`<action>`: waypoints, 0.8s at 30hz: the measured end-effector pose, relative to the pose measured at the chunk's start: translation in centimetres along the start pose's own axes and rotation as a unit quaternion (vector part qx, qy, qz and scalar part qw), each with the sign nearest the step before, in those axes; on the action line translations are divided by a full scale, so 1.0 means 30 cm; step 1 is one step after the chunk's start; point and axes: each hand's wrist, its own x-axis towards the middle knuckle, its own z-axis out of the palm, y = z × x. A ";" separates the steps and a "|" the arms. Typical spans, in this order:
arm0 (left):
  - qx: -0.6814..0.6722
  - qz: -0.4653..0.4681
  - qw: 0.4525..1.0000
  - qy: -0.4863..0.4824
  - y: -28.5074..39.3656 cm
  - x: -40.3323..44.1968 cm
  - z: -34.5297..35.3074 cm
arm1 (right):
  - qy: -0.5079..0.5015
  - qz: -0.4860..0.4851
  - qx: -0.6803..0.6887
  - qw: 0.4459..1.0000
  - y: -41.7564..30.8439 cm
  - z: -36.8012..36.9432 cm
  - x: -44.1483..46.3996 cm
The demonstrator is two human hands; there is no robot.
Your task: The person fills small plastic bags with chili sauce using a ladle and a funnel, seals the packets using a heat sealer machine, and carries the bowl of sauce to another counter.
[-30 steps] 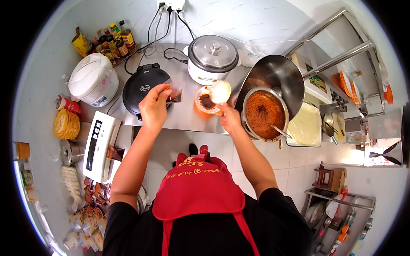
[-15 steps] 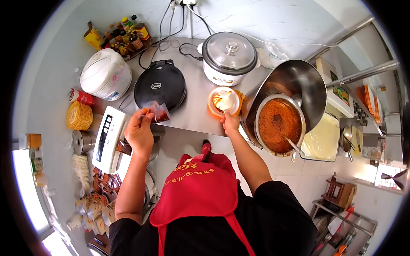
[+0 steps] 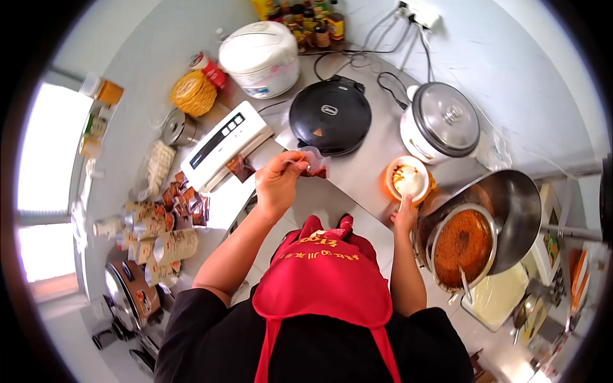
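My left hand (image 3: 277, 185) is closed, pinching the top of a small clear plastic bag (image 3: 315, 167) with some dark red contents at its bottom. The bag hangs just in front of a round black electric griddle (image 3: 329, 116). My right hand (image 3: 405, 220) grips the handle of a white spoon (image 3: 408, 186); its bowl sits inside an orange cup (image 3: 389, 181) with a pale, red-stained interior. Right of that hand, a steel basin (image 3: 495, 231) of red-brown chili sauce (image 3: 464, 246) rests in a larger steel pot (image 3: 520, 220), a metal utensil standing in the sauce.
A white sealing machine (image 3: 223, 148) stands left, with filled dark red packets (image 3: 191, 201) beside it. Behind are a white rice cooker (image 3: 260, 59), seasoning bottles (image 3: 319, 29) and a glass-lidded cooker (image 3: 440, 122). Cords (image 3: 383, 51) run along the wall. The steel counter's (image 3: 364, 172) front edge is near my hands.
My view has swung left, so the counter items appear farther right. The bag stays in my left hand and the spoon in my right. A filled packet now shows plainly at the sealing machine.
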 end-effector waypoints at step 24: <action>-0.151 -0.037 0.987 0.048 -0.167 -0.277 -0.742 | -0.600 -0.213 0.100 0.764 -0.712 0.572 -1.120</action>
